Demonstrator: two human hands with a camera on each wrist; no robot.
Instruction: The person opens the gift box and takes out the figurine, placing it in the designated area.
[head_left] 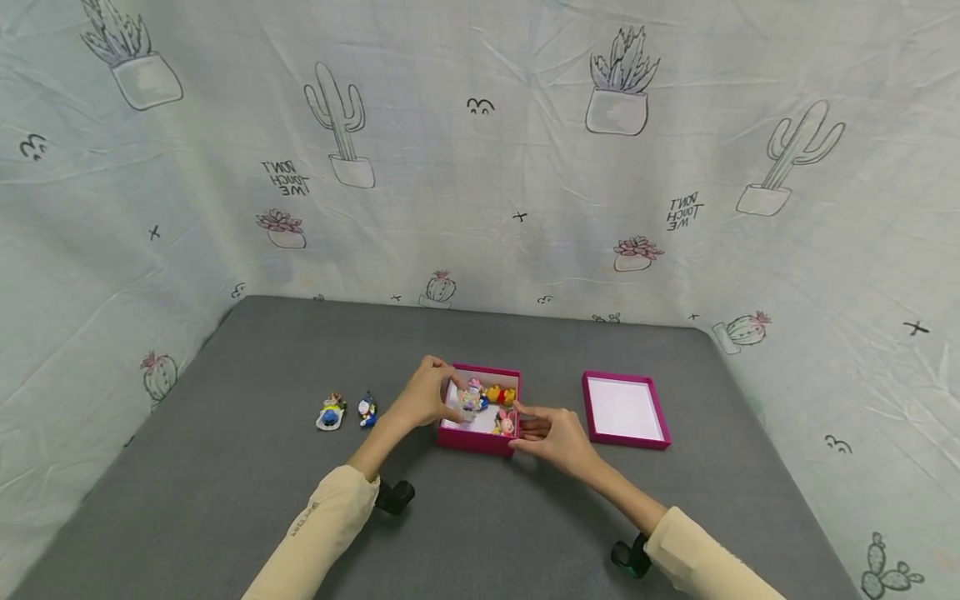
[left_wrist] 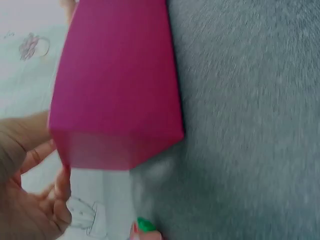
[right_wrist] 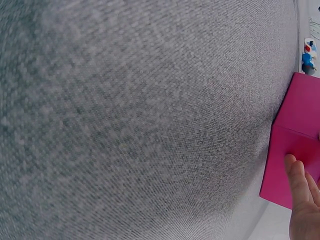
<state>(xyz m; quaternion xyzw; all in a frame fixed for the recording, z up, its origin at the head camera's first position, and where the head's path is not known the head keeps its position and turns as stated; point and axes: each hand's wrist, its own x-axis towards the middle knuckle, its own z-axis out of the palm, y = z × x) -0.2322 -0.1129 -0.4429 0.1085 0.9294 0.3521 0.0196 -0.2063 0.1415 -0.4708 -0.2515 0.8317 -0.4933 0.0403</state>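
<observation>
A magenta box [head_left: 476,442] with a white inside holds several small figurines. Over its left rim, my left hand [head_left: 423,398] pinches a pale figurine [head_left: 469,402] between thumb and fingers. That figurine is blurred, and the box wall [left_wrist: 117,65] hides it in the left wrist view. Beside it in the box lie a yellow-and-red bear figurine [head_left: 501,395] and a pink rabbit-eared figurine [head_left: 506,423]. My right hand [head_left: 558,437] rests against the box's right side. Straight fingers [right_wrist: 297,182] touch the magenta wall in the right wrist view.
Right of the box, the magenta lid [head_left: 626,410] lies with its white inside up. Two more figurines stand to the left, one with a blue-and-yellow body [head_left: 331,412] and one in white and blue [head_left: 367,410]. Grey cloth [head_left: 480,533] covers the table; a printed curtain [head_left: 480,167] surrounds it.
</observation>
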